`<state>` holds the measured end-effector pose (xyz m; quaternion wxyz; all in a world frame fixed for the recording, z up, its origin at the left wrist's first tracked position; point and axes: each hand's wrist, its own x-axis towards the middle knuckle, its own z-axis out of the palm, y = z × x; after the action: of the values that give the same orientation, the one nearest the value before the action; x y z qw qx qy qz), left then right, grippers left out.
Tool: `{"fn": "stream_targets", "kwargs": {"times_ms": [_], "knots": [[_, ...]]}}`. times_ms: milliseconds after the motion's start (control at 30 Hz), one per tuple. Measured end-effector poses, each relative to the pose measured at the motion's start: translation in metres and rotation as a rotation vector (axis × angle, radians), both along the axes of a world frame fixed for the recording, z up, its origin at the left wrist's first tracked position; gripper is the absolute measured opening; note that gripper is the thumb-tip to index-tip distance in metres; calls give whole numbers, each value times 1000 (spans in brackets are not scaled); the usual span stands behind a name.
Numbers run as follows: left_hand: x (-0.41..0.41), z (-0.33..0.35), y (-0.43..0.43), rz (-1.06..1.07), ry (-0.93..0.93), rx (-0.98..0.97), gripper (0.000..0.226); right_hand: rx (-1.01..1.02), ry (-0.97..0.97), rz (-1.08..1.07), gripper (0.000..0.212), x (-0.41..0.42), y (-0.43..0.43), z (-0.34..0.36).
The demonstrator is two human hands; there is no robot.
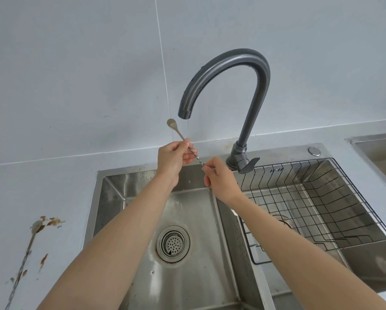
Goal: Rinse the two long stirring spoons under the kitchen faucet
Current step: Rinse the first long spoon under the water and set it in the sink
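Far left of the fingers, a stained stirring spoon [32, 233] lies on the worktop [60, 193], while the left hand [173, 156] pinches a second long spoon [180, 135] below its bowl and the right hand [218, 177] grips its twisted lower end, beside the faucet [243, 90] spout's thin stream.

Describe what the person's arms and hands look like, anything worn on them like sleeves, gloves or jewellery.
Both arms are bare all the way to the bottom edge of the picture, with no sleeves in view. The left hand and the right hand wear no gloves. No watch, bracelet or ring shows on the sides facing the camera. The fingernails look short and unpainted, as far as they show.
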<state>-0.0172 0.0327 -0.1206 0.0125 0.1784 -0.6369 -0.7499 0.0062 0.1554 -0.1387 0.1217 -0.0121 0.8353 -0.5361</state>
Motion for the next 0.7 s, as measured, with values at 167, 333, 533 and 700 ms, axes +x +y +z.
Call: {"fn": "stream_targets", "kwargs": {"times_ms": [167, 333, 533, 700], "knots": [[-2, 2, -3, -15, 15, 27, 22, -15, -35, 9, 23, 3, 1, -5], [-4, 4, -5, -7, 14, 3, 19, -106, -41, -24, 31, 6, 1, -9], [-4, 4, 0, -22, 16, -15, 22, -143, -12, -56, 21, 5, -3, -6], [-4, 3, 1, -29, 10, 14, 23, -123, -6, -73, 23, 6, -3, -4]]}}
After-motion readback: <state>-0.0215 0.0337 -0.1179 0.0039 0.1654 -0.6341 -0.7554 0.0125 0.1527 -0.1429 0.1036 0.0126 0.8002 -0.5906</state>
